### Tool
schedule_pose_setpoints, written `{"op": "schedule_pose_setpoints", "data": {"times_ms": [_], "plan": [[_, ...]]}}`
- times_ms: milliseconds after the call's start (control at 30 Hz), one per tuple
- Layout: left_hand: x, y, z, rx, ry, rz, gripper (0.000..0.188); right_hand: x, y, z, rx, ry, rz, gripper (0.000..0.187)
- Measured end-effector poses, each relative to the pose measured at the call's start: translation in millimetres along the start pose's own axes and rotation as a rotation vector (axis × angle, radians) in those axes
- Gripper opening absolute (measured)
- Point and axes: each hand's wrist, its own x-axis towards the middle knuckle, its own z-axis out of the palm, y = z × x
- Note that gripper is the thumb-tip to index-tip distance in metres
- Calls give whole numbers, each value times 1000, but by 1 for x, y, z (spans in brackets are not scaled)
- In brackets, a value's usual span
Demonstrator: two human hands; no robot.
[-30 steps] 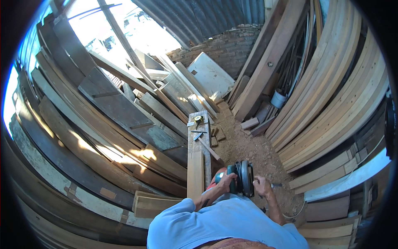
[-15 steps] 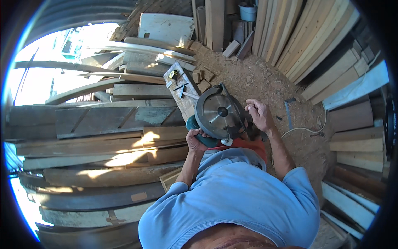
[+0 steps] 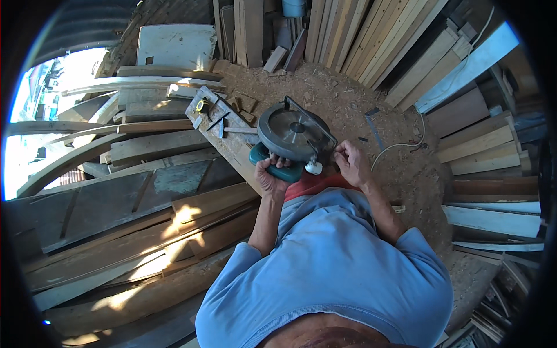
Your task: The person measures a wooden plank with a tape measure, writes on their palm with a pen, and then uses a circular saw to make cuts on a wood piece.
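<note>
A circular saw [image 3: 282, 134] with a round blade and a green body is held in front of my waist, blade face turned up. My left hand [image 3: 272, 174] is wrapped round its green handle from the left. My right hand [image 3: 352, 165] is beside the saw's right edge, its fingers curled in and pinched together near the metal base plate; whether they hold anything small is hidden. Just beyond the saw is a narrow wooden bench [image 3: 229, 148], bearing a yellow and black tape measure [image 3: 202, 106] and a tool with a pale wooden handle [image 3: 242, 130].
Long boards [image 3: 133, 255] are stacked along the left. More planks [image 3: 377, 40] lean upright at the back right. Sawdust and chips cover the floor [image 3: 400, 191], where a pale cable [image 3: 400, 147] curves. Small wood blocks [image 3: 248, 103] lie past the bench.
My right hand has come down and closer to the saw's right edge. The saw has tilted flatter, with my left hand still round its handle. The view has turned to the right.
</note>
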Motion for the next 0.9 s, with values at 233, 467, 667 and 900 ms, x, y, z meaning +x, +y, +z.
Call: {"op": "schedule_pose_setpoints", "data": {"times_ms": [233,467,667,900], "plan": [[19,0,-4,-114,-6,-19,10,-11,-29,58,-140,-19,-143,40],[21,-7,-5,-23,17,-24,6,-24,-90,50,-240,-159,-147,44],[19,-26,-16,135,84,96,4,-21,-115,65,-405,-98,-410,46],[14,-37,-26,34,-128,135,20,6,-133,87,-618,35,-428,37]]}}
